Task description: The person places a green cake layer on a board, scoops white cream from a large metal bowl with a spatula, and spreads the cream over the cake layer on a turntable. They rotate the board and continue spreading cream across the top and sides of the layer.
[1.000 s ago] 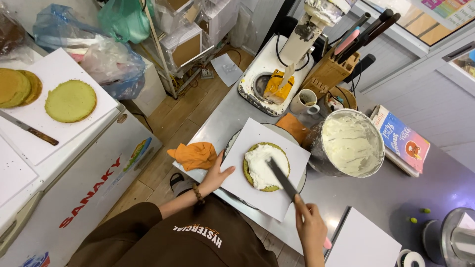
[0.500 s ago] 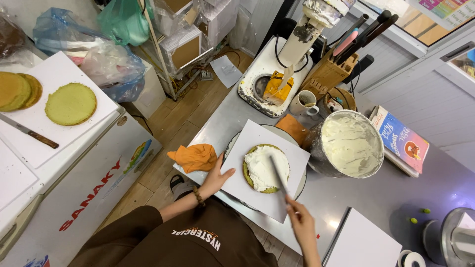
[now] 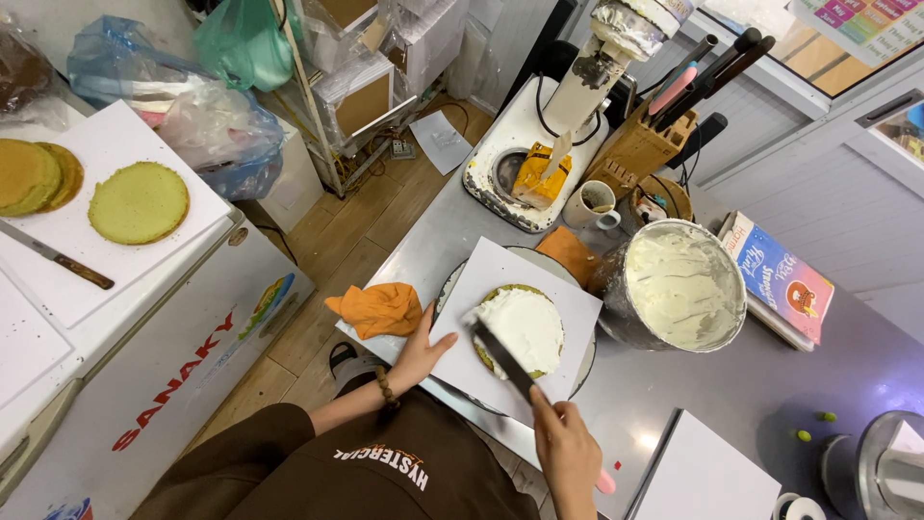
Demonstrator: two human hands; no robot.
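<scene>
While the right hand (image 3: 568,453) grips a spatula (image 3: 505,361) whose blade lies on the cream-topped cake (image 3: 525,327), the left hand (image 3: 419,351) rests spread on the white board's (image 3: 481,279) near-left edge — cake and board sit on a turntable (image 3: 452,279) at the desk's (image 3: 674,385) front edge, beside the cream bowl (image 3: 679,284) and an orange cloth (image 3: 380,308).

Cake (image 3: 520,329): round green sponge, flat on a white square board (image 3: 481,279), board on a turntable (image 3: 580,371) on the worktop. White cream covers most of the top, green edge showing at front. Spatula (image 3: 502,361): long dark blade, tip resting in the cream at the cake's left side, pink handle.
</scene>
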